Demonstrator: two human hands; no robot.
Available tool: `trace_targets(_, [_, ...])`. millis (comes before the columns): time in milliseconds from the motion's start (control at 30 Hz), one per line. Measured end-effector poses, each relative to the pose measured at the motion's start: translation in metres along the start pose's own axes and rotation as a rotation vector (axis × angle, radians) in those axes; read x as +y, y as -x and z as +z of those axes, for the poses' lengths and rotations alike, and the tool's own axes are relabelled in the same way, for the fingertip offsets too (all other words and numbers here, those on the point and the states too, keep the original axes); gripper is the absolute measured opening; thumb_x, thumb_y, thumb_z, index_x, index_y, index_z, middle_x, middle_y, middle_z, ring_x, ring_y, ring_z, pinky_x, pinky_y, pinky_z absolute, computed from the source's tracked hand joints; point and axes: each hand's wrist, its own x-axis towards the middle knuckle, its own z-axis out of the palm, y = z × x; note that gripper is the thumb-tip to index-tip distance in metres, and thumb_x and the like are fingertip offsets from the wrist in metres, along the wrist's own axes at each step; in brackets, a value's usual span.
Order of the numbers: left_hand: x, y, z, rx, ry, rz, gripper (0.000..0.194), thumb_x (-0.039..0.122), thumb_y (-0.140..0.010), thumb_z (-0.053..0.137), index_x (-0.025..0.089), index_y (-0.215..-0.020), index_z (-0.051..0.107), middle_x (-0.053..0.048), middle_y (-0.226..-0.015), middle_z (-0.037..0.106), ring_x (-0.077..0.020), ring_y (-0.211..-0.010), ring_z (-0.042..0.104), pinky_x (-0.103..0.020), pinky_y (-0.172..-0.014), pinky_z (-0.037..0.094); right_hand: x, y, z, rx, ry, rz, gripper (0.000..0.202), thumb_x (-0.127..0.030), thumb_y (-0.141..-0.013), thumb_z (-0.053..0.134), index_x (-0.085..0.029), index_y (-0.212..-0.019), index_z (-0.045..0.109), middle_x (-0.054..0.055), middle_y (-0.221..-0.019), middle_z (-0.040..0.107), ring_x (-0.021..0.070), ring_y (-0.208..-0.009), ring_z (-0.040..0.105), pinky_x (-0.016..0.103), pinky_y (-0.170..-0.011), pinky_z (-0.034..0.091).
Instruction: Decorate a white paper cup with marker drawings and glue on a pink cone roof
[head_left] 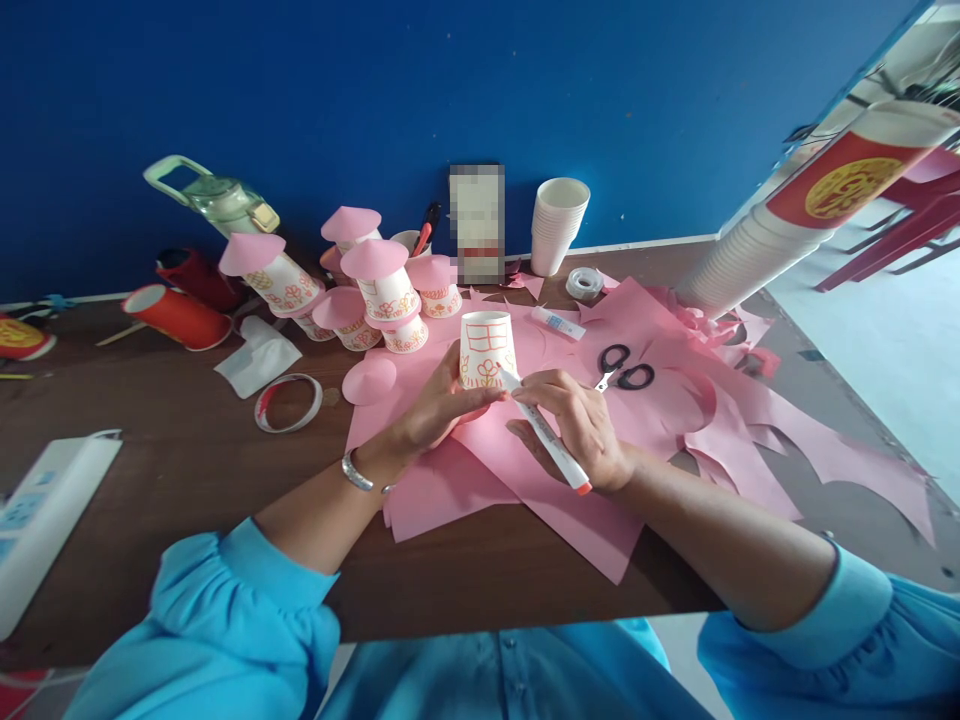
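My left hand (448, 396) holds a white paper cup (486, 345) upside down, fingers around its lower left side. A red window and flowers are drawn on the cup, with some yellow marks near its rim. My right hand (574, 420) grips a white marker (551, 445) with an orange end cap. The marker's tip is at the cup's lower right, by a drawn flower; whether it touches I cannot tell. Both hands are above pink paper sheets (427, 490). Decorated cups with pink cone roofs (375, 260) stand behind to the left.
Black-handled scissors (615, 370), a glue stick (559, 323) and a tape roll (584, 284) lie right of the cup. A stack of white cups (559, 225) stands by the blue wall. Left are a tape ring (289, 404), red cups (180, 318) and a green bottle (217, 197).
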Motion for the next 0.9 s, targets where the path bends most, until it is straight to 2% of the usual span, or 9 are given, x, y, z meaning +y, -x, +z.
trace_targets(167, [0.001,0.001,0.000,0.018,-0.011,-0.016,0.059,0.037,-0.081,0.090,0.026,-0.130,0.058,-0.007,-0.126,0.070,-0.0291,-0.121,0.065,-0.047,-0.106,0.051,0.000,-0.001,0.000,-0.007,0.024,-0.016,0.025,-0.023,-0.107,0.060,-0.020,-0.131,0.056,0.007,-0.098,0.072,0.0199,-0.084,0.074,0.032,-0.069,0.063])
trace_targets(300, [0.002,0.000,0.000,0.006,0.010,-0.012,0.060,0.038,-0.080,0.090,0.025,-0.130,0.058,-0.007,-0.126,0.070,-0.0291,-0.119,0.065,-0.047,-0.105,0.052,0.000,-0.001,-0.002,-0.015,0.056,-0.033,0.030,-0.024,-0.108,0.060,-0.020,-0.137,0.056,0.007,-0.099,0.071,0.0202,-0.086,0.073,0.031,-0.067,0.061])
trace_targets(400, [0.002,-0.001,0.000,-0.006,0.033,0.006,0.057,0.037,-0.082,0.089,0.026,-0.129,0.059,-0.007,-0.126,0.071,-0.0286,-0.119,0.066,-0.046,-0.106,0.053,-0.001,0.001,-0.002,-0.022,0.123,-0.044,0.034,-0.019,-0.108,0.056,-0.023,-0.142,0.055,0.005,-0.094,0.068,0.0199,-0.080,0.069,0.031,-0.063,0.058])
trace_targets(467, [0.002,-0.002,0.000,-0.006,0.031,0.016,0.052,0.035,-0.084,0.088,0.026,-0.127,0.061,-0.007,-0.123,0.072,-0.0272,-0.117,0.067,-0.044,-0.104,0.054,-0.001,0.001,-0.002,-0.010,0.138,0.003,0.039,-0.014,-0.107,0.053,-0.025,-0.145,0.054,0.003,-0.091,0.068,0.0195,-0.075,0.066,0.032,-0.063,0.057])
trace_targets(533, [0.002,-0.003,0.001,-0.017,0.030,0.040,0.044,0.035,-0.086,0.087,0.026,-0.123,0.065,-0.006,-0.119,0.073,-0.0262,-0.114,0.068,-0.043,-0.101,0.055,0.000,0.001,0.000,0.024,0.123,0.087,0.043,-0.012,-0.106,0.055,-0.025,-0.146,0.052,0.005,-0.097,0.071,0.0202,-0.077,0.067,0.035,-0.067,0.059])
trace_targets(667, [0.003,-0.005,0.002,-0.063,0.065,0.085,0.035,0.038,-0.087,0.085,0.024,-0.115,0.070,-0.006,-0.115,0.074,-0.0263,-0.112,0.069,-0.043,-0.101,0.056,0.003,0.000,0.005,0.079,0.075,0.227,0.046,-0.017,-0.104,0.064,-0.025,-0.147,0.049,0.012,-0.121,0.072,0.0267,-0.104,0.071,0.044,-0.086,0.064])
trace_targets(767, [0.005,-0.006,0.003,-0.071,0.079,0.080,0.039,0.042,-0.088,0.084,0.026,-0.120,0.068,-0.005,-0.113,0.075,-0.0269,-0.111,0.071,-0.045,-0.101,0.057,0.007,0.001,0.009,0.086,0.035,0.296,0.046,-0.021,-0.103,0.066,-0.026,-0.146,0.049,0.012,-0.127,0.071,0.0280,-0.115,0.071,0.048,-0.096,0.064])
trace_targets(900, [0.003,-0.006,0.001,-0.050,0.104,0.088,0.049,0.048,-0.086,0.086,0.027,-0.126,0.067,-0.007,-0.117,0.075,-0.0280,-0.113,0.072,-0.044,-0.098,0.058,0.010,0.002,0.009,0.094,-0.007,0.388,0.042,-0.026,-0.103,0.069,-0.027,-0.141,0.051,0.009,-0.119,0.070,0.0247,-0.108,0.072,0.045,-0.094,0.064])
